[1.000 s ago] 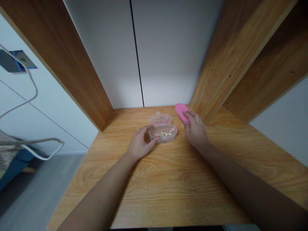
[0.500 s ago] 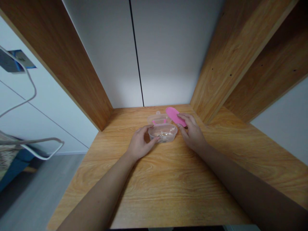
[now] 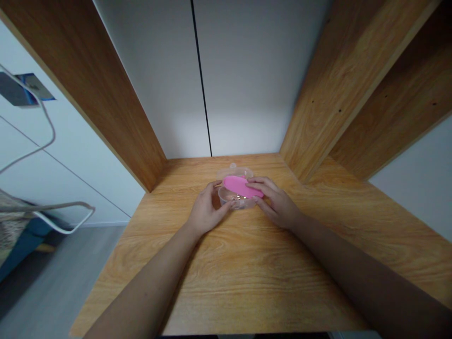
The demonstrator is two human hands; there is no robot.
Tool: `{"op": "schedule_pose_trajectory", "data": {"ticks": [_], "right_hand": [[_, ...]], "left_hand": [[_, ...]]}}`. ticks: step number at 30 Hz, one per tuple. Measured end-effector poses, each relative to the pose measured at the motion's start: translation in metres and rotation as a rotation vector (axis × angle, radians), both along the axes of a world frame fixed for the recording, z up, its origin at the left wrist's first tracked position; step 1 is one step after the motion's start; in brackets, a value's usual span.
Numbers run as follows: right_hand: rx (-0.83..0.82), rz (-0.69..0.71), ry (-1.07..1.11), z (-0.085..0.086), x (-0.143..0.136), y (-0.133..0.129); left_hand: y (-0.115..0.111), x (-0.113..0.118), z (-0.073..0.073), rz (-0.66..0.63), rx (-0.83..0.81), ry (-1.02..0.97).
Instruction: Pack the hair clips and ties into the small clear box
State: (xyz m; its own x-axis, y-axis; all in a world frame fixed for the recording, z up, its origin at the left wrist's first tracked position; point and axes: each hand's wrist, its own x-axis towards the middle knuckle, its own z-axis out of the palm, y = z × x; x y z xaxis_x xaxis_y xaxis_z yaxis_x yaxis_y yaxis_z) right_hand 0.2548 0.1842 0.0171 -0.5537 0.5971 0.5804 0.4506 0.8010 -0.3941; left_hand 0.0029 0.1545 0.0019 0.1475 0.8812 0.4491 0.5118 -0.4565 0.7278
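Observation:
A clear plastic box stands on the wooden tabletop, its hinged lid folded back behind it. My left hand grips the box's left end, thumb at the front and fingers at the back. In my right hand is a flat pink oval piece, pinched at its right end. The pink oval lies tilted over the box opening and covers much of it. Small gold-coloured metal items show inside the box below it; their kind is too small to tell.
The wooden tabletop runs back to a white panel wall. Wooden uprights stand at the left and right. A white cable hangs at the far left, near a wall box.
My right hand has brought the pink oval leftward and down, from beside the open lid to over the box. My left hand has stayed on the box.

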Motion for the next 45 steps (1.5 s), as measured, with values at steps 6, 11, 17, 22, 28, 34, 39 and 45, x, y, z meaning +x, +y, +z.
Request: {"op": "schedule_pose_trajectory", "data": {"ticks": [6,11,17,22,28,34,39,45], "right_hand": [[0.015,0.104,-0.022,-0.0012,-0.0001,0.0006],[0.032,0.108,-0.020,-0.0050,-0.0014,0.0040],[0.021,0.109,-0.010,-0.0041,-0.0024,0.0036],[0.004,0.116,-0.020,-0.0057,-0.0030,0.0054],[-0.009,0.055,-0.010,-0.0050,-0.0026,0.0052],[-0.036,0.025,0.006,-0.0020,-0.0024,0.0012],[-0.030,0.022,-0.041,-0.0041,-0.0024,0.0017],[0.005,0.040,-0.014,-0.0047,-0.0027,0.0023]], "left_hand": [[-0.0004,0.0006,-0.0003,-0.039,-0.050,-0.050],[-0.0004,-0.0006,0.0024,-0.035,-0.012,-0.009],[0.0011,-0.0011,-0.0006,-0.026,-0.003,0.004],[0.0020,-0.0012,-0.0023,0.025,0.038,0.069],[0.0004,-0.0006,0.0015,0.035,0.038,0.093],[0.0015,-0.0014,-0.0019,0.041,0.043,0.116],[0.0036,-0.0045,-0.0053,0.043,0.055,0.141],[0.0029,-0.0040,-0.0044,0.051,0.048,0.146]]}}
